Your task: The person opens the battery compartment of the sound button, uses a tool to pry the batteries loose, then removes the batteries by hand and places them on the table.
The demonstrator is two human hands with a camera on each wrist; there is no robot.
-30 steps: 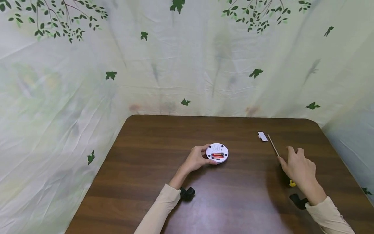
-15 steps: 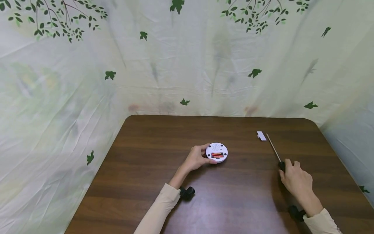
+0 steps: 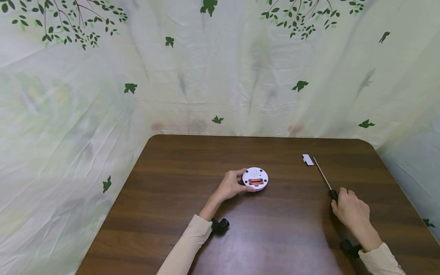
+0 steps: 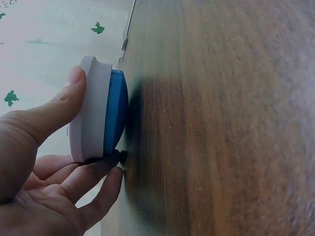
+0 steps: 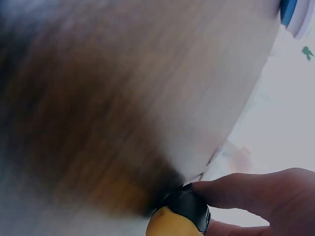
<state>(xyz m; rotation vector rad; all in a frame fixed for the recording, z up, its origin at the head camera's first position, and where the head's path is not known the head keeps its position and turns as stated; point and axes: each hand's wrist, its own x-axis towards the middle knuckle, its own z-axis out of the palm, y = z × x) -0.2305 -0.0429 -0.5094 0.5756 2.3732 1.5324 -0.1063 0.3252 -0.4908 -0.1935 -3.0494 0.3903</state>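
My left hand (image 3: 231,186) holds a round white push button device (image 3: 254,176) by its rim, thumb on one side and fingers on the other. Its underside faces up, with red batteries (image 3: 256,182) in an uncovered compartment. The left wrist view shows its blue dome (image 4: 116,113) turned down toward the table. Off to the right, my right hand (image 3: 352,210) grips the handle of a screwdriver (image 3: 323,175), thumb against the black part. The yellow handle end (image 5: 172,224) shows in the right wrist view. The shaft points away from me on the table.
A small white battery cover (image 3: 308,159) lies beside the screwdriver's tip. The brown wooden table (image 3: 192,160) ends at a pale leaf-patterned cloth (image 3: 240,76) behind it. Wrist cameras, such as the left one (image 3: 220,227), sit below both hands.
My right hand has come back toward me along the screwdriver and closed round its handle, with part of the black handle now showing. The left hand and the device have stayed in place.
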